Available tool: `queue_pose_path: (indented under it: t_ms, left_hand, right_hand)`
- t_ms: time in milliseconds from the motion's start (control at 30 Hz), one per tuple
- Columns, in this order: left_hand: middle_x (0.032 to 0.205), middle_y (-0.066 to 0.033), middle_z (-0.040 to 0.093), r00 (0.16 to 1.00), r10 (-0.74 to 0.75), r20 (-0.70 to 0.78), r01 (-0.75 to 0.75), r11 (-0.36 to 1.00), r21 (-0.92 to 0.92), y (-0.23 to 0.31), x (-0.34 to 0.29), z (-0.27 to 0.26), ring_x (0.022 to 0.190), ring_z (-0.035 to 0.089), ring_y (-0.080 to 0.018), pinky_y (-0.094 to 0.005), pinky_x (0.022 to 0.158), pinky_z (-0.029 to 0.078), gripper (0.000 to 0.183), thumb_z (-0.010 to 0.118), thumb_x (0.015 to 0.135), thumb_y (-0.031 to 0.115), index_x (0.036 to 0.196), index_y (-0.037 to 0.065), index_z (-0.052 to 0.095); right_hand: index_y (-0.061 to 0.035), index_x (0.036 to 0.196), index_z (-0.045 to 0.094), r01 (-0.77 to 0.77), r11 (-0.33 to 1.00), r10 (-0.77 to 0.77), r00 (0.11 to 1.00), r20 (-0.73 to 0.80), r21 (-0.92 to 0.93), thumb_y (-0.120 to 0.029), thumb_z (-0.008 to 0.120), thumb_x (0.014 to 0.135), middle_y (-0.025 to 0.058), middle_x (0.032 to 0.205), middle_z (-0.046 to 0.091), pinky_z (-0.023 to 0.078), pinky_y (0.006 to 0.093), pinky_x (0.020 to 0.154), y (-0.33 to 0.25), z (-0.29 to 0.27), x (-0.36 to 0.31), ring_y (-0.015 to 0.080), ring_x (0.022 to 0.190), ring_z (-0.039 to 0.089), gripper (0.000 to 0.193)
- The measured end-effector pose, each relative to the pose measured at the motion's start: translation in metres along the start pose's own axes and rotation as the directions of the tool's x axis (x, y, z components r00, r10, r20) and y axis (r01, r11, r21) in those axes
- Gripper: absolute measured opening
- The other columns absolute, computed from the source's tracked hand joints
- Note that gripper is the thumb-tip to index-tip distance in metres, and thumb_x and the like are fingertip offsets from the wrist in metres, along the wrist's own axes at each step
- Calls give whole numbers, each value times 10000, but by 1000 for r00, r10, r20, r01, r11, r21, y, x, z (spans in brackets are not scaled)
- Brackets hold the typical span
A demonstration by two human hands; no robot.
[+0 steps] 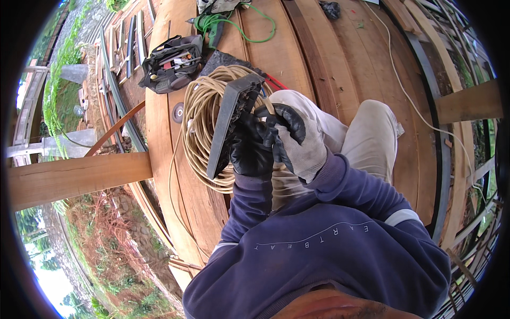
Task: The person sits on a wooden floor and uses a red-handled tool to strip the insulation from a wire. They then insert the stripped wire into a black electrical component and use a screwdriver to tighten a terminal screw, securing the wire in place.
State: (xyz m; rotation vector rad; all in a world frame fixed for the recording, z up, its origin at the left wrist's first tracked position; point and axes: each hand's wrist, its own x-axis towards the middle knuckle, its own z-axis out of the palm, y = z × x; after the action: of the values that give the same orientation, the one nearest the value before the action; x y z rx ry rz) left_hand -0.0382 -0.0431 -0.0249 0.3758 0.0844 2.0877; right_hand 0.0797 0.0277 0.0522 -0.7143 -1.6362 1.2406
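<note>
Near the frame's centre, we see our left grip (252, 151) clasped on a black housing (228, 125) that overlaps a coil of beige cable (195, 125), our right grip (298, 139) pinching a short beige strand (269, 105).

My gloved left hand (251, 148) is at a dark, slab-like fixture (228, 119), tilted before a coil of tan cable (197, 119); my gloved right hand (300, 139) curls close beside it. Beyond, an open tool bag (159, 73) and green corded tool (214, 26) rest on wooden planks (273, 56).
</note>
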Motion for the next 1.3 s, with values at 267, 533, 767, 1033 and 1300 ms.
queue_pose_path:
  t_ms: [267,533,767,1033,1300]
  left_hand:
    - [1428,-127,557,998,61,8,-62,983,173,-3,6,22,1269,564,-288,-514,1068,464,532,660,942,214,1436,107,494]
    - [1396,-78,582,966,204,-160,-140,930,340,-8,6,34,1248,584,-241,-380,1076,475,465,621,993,275,1410,100,511]
    - [1434,-77,544,924,280,-262,-67,791,608,-18,11,51,1280,546,-182,-351,1081,447,491,588,1016,281,1447,75,474]
    - [1294,-108,617,902,346,-259,-33,652,758,-18,20,55,1134,630,-171,-318,983,526,478,596,1013,328,1391,48,507]
    - [1240,-139,627,917,382,-115,-116,532,839,-28,18,66,1115,641,-207,-326,962,552,410,538,1037,266,1355,7,519]
  right_hand:
    - [4,1139,632,162,980,-171,982,-75,-112,-99,670,901,138,953,698,539,385,782,4,3,8,299,859,685,262]
    - [4,1180,616,-90,996,91,994,57,-23,-12,640,880,149,990,683,546,359,787,9,-1,17,282,844,684,302]
    - [15,1173,623,147,956,-143,989,34,-252,-13,628,878,143,963,687,554,344,806,35,-2,22,274,855,688,297]
    - [-17,1254,583,226,897,-224,973,49,-379,-176,611,917,181,905,664,522,453,705,46,-5,33,366,802,649,374]
    - [-11,1370,480,217,864,-173,975,137,-455,-164,595,918,204,925,658,521,476,746,52,-14,36,384,851,644,491]
